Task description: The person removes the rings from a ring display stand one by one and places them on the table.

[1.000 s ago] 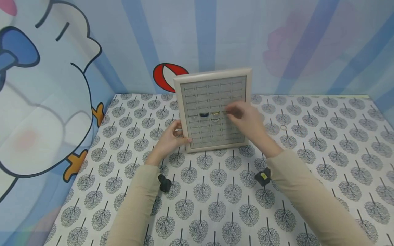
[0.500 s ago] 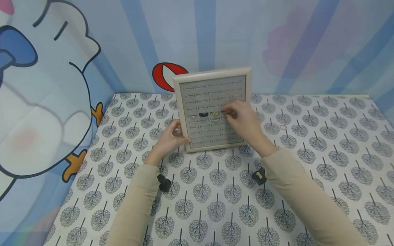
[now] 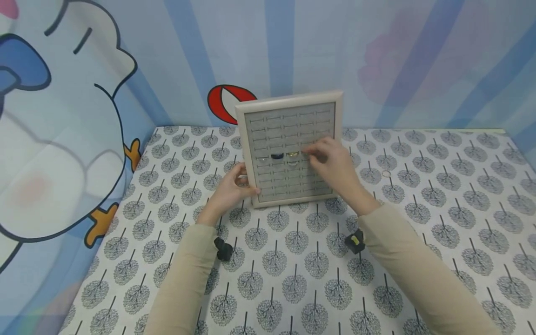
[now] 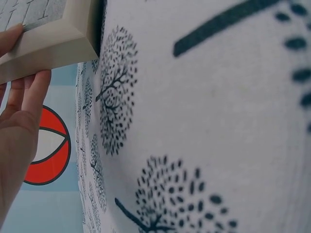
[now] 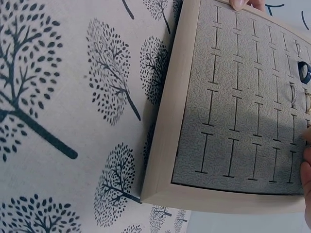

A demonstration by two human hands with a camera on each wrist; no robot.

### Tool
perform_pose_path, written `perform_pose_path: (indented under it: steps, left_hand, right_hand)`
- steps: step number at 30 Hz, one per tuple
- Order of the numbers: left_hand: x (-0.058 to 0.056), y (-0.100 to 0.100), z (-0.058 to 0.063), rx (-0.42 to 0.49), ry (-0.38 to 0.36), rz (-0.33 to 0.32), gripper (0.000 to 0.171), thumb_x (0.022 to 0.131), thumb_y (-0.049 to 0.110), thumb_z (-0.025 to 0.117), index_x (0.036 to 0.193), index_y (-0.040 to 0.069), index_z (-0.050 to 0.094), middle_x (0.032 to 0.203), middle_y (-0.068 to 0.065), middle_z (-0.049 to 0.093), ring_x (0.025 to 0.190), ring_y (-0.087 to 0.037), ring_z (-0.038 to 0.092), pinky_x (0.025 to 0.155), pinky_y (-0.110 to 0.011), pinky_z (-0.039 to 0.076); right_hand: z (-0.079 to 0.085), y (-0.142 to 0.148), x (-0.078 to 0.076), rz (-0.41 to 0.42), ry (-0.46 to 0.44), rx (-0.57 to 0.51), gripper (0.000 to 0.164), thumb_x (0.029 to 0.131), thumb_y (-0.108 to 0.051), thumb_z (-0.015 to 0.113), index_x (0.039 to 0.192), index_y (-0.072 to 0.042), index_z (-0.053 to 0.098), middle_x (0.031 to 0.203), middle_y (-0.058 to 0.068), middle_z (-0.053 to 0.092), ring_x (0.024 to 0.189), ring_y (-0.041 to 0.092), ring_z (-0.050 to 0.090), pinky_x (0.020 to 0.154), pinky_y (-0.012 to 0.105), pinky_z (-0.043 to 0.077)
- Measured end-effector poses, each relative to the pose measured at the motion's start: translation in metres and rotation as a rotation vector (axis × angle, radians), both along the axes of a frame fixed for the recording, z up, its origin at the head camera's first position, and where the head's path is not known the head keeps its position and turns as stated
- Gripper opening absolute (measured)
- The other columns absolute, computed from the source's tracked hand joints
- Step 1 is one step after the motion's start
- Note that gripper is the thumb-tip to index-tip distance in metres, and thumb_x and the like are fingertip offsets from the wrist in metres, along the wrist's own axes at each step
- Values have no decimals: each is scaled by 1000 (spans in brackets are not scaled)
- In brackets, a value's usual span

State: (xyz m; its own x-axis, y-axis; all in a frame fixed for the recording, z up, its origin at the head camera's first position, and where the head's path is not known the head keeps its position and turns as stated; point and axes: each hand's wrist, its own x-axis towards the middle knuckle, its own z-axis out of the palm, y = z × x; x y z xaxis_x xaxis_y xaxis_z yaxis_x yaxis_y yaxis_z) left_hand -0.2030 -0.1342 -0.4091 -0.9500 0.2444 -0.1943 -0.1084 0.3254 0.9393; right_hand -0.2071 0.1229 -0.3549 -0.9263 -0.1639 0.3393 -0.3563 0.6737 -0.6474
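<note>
A cream-framed ring display board [image 3: 293,100] stands tilted on the cloth, its grey pad [image 5: 243,97] cut with rows of slots. My left hand [image 3: 228,190] grips its lower left edge, thumb in front and fingers behind. Set in the slots are a dark blue ring [image 3: 277,156], a gold ring [image 3: 292,154], a silver ring [image 5: 293,94] and another thin ring [image 5: 298,48]. My right hand [image 3: 332,165] pinches a small ring at the slot just right of the gold one. The fingertips mostly hide that ring.
A thin ring [image 3: 386,173] lies on the tree-print tablecloth [image 3: 439,195], right of the board. Behind the table hangs a blue striped cartoon backdrop [image 3: 318,46]. Black wrist devices [image 3: 355,242] sit under both sleeves.
My right hand has shifted slightly left along the row, its fingertips staying at the slot beside the gold ring. The left hand and the board have hardly moved.
</note>
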Motion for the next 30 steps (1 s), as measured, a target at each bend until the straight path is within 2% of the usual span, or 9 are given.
perform_pose_path:
  steps: [15,24,30]
  left_hand:
    - [0,0,-2,-11,-17,11,63,79,8,73,134,21,46,126,-6,54,116,-27,58,100,-46,47]
    - [1,0,-3,-26,-6,5,63,80,7,71,136,20,45,126,-8,52,116,-27,58,100,-47,47]
    - [0,1,-2,-34,8,11,64,79,7,72,136,20,45,126,-8,53,117,-27,58,101,-47,46]
  right_hand:
    - [-2,4,-2,-8,-24,-81,16,85,-1,61,99,0,68,108,16,66,105,30,61,100,43,48]
    - [-2,9,-4,-28,-146,-148,17,87,-3,59,102,-2,67,113,15,65,104,29,61,97,42,49]
    - [2,10,-3,-29,-189,-184,18,88,-5,59,104,-2,66,114,14,64,99,27,61,92,39,51]
